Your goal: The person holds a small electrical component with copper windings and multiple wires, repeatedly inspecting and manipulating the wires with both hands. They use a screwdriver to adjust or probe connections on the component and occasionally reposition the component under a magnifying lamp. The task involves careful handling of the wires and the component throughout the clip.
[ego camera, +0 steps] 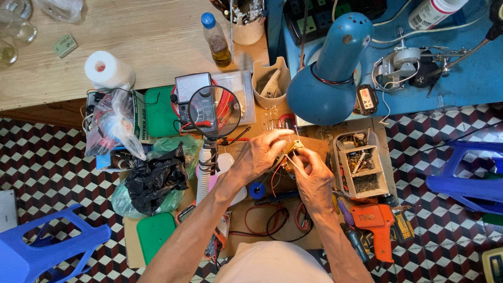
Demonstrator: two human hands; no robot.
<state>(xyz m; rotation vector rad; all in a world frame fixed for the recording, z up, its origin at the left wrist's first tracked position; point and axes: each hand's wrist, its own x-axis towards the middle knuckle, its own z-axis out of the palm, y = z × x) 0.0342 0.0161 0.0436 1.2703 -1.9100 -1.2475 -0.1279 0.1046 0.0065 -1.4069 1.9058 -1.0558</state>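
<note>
Pinching small wired part (291,152): left hand (260,155), right hand (313,175); blue lamp (331,71) above.

A small bottle (217,39) with a blue cap is standing on the wooden table at the top, and brown liquid is sitting in it. A white can (433,12) with a printed label is lying on the blue table at the top right. A square meter (195,99) with a pale dial face is lying under the round magnifying glass. A little black gadget (366,99) with an orange screen is sitting just beside the big blue lamp. A clear plastic bag (112,123) is lying at the left, and a black bag (155,178) is lying below it on a green one.
</note>
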